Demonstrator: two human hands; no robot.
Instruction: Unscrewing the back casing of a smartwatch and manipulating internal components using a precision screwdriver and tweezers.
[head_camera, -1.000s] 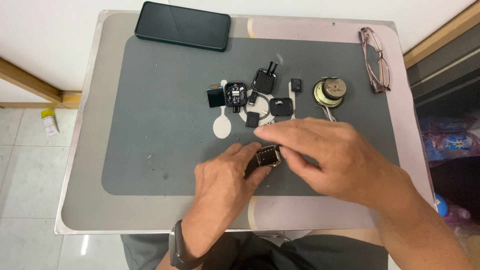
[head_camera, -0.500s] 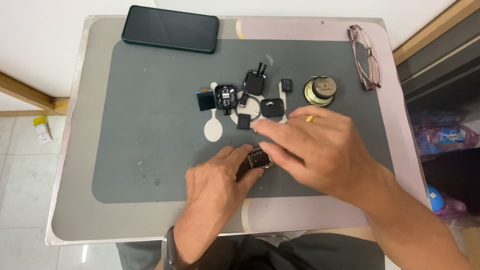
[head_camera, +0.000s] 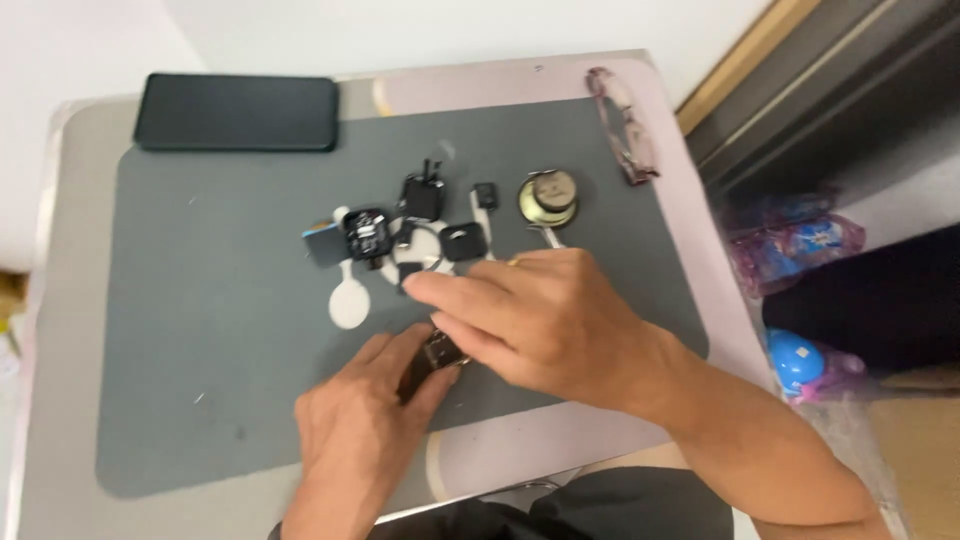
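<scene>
Lying on the one grey mat (head_camera: 200, 330): one black phone (head_camera: 236, 112), one pair of glasses (head_camera: 622, 124), one round metal part (head_camera: 548, 197), one white spoon-shaped piece (head_camera: 348, 300), several small black parts (head_camera: 420, 195).

A pale table (head_camera: 70, 300) bears a grey mat (head_camera: 200, 350); phone (head_camera: 236, 112); eyeglasses (head_camera: 622, 125).

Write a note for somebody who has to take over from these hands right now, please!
Left hand: fingers closed on a small dark part, held just above the grey mat.
Right hand: over the same part, fingertips touching it; index finger pointing left.
On the mat above the hands: a cluster of small black parts, a white spoon-shaped piece, a round brass-coloured part.
Also there: black phone far left, glasses far right.
Done or left: cannot tell; the part in hand is mostly hidden.
</scene>
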